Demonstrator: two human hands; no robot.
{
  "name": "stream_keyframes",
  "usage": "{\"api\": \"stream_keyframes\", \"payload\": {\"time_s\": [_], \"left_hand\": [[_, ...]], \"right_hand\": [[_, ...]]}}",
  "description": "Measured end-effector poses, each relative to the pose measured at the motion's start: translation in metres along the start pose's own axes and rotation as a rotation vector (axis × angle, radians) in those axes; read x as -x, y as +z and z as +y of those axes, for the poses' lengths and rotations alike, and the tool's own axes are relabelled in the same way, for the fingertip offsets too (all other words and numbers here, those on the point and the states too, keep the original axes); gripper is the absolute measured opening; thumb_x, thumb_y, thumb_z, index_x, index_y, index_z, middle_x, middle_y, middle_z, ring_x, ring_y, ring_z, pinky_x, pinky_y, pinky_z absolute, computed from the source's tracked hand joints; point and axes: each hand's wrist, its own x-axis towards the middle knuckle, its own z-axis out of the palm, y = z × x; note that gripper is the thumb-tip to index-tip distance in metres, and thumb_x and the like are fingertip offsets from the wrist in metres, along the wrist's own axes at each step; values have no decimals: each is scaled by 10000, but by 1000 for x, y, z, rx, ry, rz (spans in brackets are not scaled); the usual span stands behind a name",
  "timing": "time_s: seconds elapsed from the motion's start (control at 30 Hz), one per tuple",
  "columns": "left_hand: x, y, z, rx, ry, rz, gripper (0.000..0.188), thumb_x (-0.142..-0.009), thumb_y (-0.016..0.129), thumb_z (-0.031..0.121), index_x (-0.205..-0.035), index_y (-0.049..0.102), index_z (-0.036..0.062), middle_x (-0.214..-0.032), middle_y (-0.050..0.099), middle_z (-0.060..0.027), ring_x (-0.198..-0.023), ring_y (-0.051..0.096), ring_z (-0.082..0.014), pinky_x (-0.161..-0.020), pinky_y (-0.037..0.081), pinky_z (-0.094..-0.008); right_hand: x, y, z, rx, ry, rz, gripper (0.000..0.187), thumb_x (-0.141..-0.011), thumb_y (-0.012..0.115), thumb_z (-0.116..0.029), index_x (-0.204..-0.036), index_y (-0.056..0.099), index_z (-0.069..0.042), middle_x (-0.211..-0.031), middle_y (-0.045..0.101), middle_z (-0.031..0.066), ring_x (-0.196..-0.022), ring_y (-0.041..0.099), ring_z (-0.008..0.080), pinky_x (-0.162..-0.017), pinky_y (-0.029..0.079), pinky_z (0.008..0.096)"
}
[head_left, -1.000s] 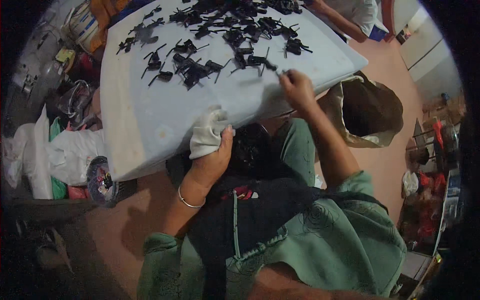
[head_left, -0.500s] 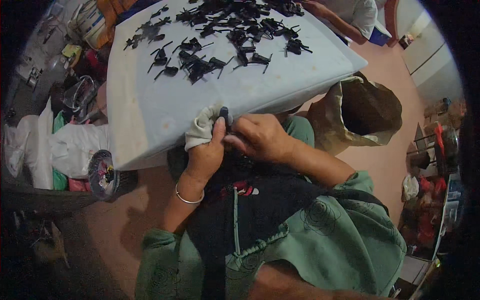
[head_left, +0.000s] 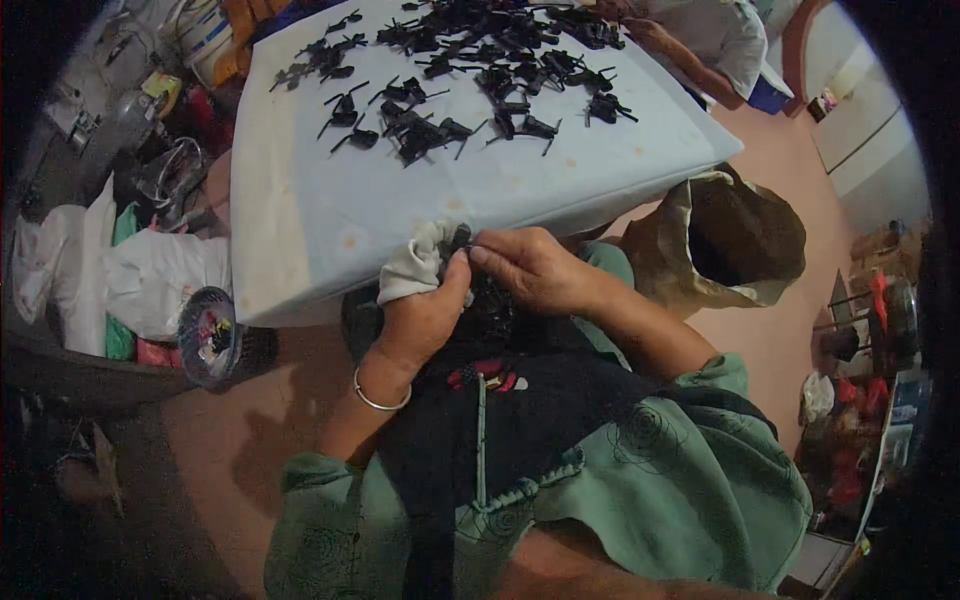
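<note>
At the near edge of the white-covered table (head_left: pixel 400 205), my left hand (head_left: pixel 420 325) grips a small black plastic part (head_left: pixel 461 237) between thumb and fingers. A pale cloth (head_left: pixel 408 270) covers those fingers. My right hand (head_left: pixel 545 272) is closed, thumb and forefinger pinching at the right side of the same part. The exact spot they hold is partly hidden. Many similar black parts with thin protruding arms (head_left: pixel 418 135) lie loosely heaped across the far half of the table.
An open brown sack (head_left: pixel 650 235) stands right of the table. Another person's arm (head_left: pixel 680 60) rests at the far right edge. On the left are a dark basket (head_left: pixel 212 345) with small items and white bags (head_left: pixel 160 280). Cluttered shelves (head_left: pixel 860 400) line the right.
My right hand's fingertips have come up against the top of the black part, which now tilts more. The whole view has shifted slightly, moving the table right in the picture.
</note>
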Motion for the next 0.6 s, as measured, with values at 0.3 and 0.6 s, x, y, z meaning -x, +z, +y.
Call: {"api": "stream_keyframes", "payload": {"time_s": [0.3, 0.6], "left_hand": [[-3, -1, -6, -300, 412, 74, 270, -736, 537, 8, -1001, 515, -38, -838, 588, -167, -734, 583, -247, -656, 460, -320], [-3, -2, -4, -566, 485, 77, 250, -784, 491, 9, -1029, 507, -39, -916, 568, -164, -860, 561, -228, -776, 442, -308]], "right_hand": [[-5, 15, 2, -253, 17, 70, 264, -917, 404, -215, -795, 507, -5, -670, 446, -41, -678, 376, 39, -597, 373, 227], [-14, 40, 22, -550, 29, 188, 274, -916, 406, -241, -777, 518, -34, -668, 443, -78, -640, 366, 24, -562, 352, 203]]}}
